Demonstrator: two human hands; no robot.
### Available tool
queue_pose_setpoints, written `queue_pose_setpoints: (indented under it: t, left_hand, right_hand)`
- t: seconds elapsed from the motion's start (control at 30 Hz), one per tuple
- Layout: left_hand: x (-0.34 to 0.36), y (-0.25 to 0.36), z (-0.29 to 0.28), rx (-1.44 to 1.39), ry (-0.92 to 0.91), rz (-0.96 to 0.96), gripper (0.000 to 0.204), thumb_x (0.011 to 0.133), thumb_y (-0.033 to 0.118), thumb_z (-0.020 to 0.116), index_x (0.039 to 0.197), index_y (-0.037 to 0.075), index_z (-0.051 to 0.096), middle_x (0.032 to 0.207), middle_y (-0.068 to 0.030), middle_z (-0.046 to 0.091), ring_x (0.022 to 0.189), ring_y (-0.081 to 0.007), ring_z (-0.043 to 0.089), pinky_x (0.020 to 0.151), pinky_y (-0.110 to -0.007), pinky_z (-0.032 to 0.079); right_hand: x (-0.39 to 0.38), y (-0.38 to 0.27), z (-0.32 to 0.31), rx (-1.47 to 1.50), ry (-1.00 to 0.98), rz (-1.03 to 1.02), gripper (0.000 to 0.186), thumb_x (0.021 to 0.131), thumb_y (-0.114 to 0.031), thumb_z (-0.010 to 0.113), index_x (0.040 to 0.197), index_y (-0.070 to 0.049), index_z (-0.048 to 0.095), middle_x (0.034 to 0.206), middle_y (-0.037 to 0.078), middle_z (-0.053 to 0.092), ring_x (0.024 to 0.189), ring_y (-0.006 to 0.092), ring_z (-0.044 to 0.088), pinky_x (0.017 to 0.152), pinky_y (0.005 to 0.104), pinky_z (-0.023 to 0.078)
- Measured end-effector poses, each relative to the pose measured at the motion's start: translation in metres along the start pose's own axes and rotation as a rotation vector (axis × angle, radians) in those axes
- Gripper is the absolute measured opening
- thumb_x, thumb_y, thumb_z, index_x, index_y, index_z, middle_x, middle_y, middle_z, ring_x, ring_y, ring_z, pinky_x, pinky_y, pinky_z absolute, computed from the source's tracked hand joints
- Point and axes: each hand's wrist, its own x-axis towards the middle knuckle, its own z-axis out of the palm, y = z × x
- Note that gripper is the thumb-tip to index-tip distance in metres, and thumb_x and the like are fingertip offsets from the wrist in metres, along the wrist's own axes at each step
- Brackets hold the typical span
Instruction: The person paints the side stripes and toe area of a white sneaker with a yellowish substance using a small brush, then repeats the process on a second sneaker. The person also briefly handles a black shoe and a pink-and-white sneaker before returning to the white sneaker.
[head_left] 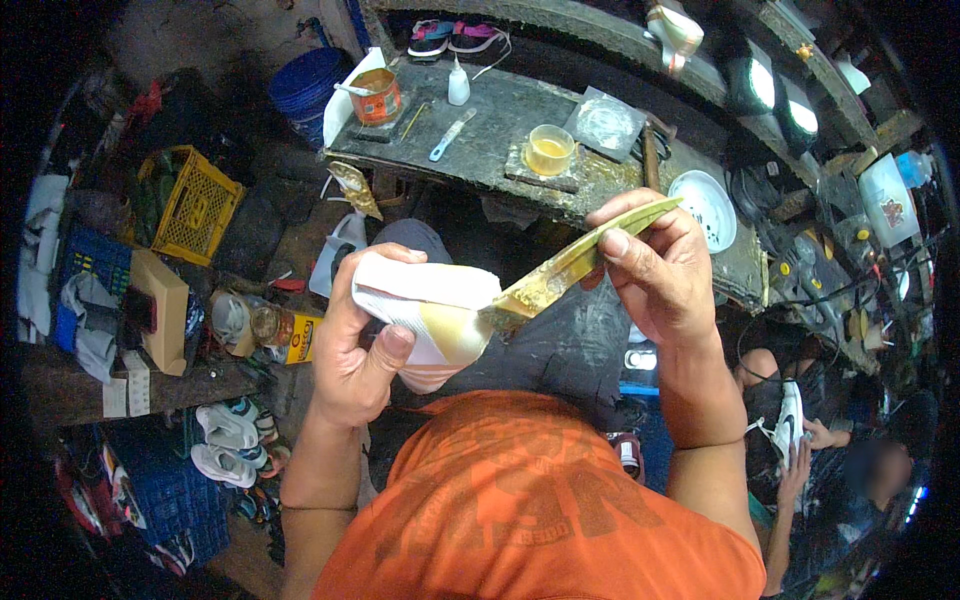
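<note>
Orange tee (480, 500) was nearest, & my L hand (352, 350) gripped a white shoe-shaped piece (430, 288) above my lap (560, 352), prob. to steady it, while my R hand (662, 275) pinched a curved yellowish strip (570, 262) w/ its lower end seemingly touching that piece.

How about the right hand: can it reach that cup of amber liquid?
Probably yes: nothing visibly stands between the right hand and the cup, though that hand holds a flat yellowish tool.
</note>
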Motion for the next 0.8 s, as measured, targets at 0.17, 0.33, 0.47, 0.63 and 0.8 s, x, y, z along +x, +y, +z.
queue_pose_setpoints:
  t: [0.17,0.33,0.47,0.63,0.8]
  left_hand:
    - [-0.004,0.005,0.002,-0.005,-0.002,0.029,0.056,0.096,0.047,0.065,0.121,-0.004,0.061,0.125,-0.0163,0.057,0.116,-0.0255,0.057,0.102,-0.037,0.043]
    - [-0.005,0.006,0.0,0.017,-0.039,0.119,0.057,0.094,0.047,0.068,0.121,-0.004,0.062,0.125,-0.0168,0.057,0.117,-0.0273,0.057,0.102,-0.039,0.044]
    - [-0.007,0.009,0.0,0.046,-0.039,0.107,0.054,0.093,0.045,0.07,0.118,-0.003,0.064,0.124,-0.0168,0.058,0.116,-0.028,0.058,0.101,-0.039,0.044]
    - [-0.006,0.011,0.002,0.077,-0.042,0.111,0.049,0.094,0.04,0.07,0.116,-0.003,0.065,0.123,-0.0166,0.06,0.115,-0.0283,0.058,0.101,-0.04,0.044]
    - [-0.005,0.013,0.002,0.102,-0.044,0.081,0.047,0.095,0.037,0.068,0.117,-0.004,0.065,0.123,-0.0169,0.06,0.115,-0.0285,0.058,0.101,-0.04,0.044]
  right_hand:
    - [-0.003,-0.002,-0.001,-0.06,0.015,-0.011,0.026,0.09,-0.013,0.076,0.109,0.002,0.068,0.09,0.009,0.071,0.075,0.0152,0.068,0.067,0.0289,0.055]
    - [-0.004,-0.007,-0.002,-0.131,0.078,-0.066,0.025,0.09,-0.013,0.077,0.108,0.002,0.068,0.092,0.009,0.071,0.079,0.0143,0.068,0.07,0.0285,0.056]
    - [-0.017,-0.014,0.004,-0.234,0.114,-0.157,0.023,0.09,-0.011,0.077,0.107,0.002,0.069,0.095,0.008,0.071,0.083,0.0131,0.067,0.073,0.0269,0.055]
    - [-0.03,-0.021,0.011,-0.389,0.097,-0.243,0.019,0.089,-0.007,0.076,0.106,0.002,0.071,0.094,0.006,0.07,0.084,0.0121,0.066,0.073,0.0249,0.051]
    - [-0.035,-0.022,0.012,-0.401,0.104,-0.247,0.019,0.089,-0.006,0.077,0.106,0.001,0.071,0.091,0.004,0.069,0.078,0.0082,0.062,0.067,0.0218,0.047]
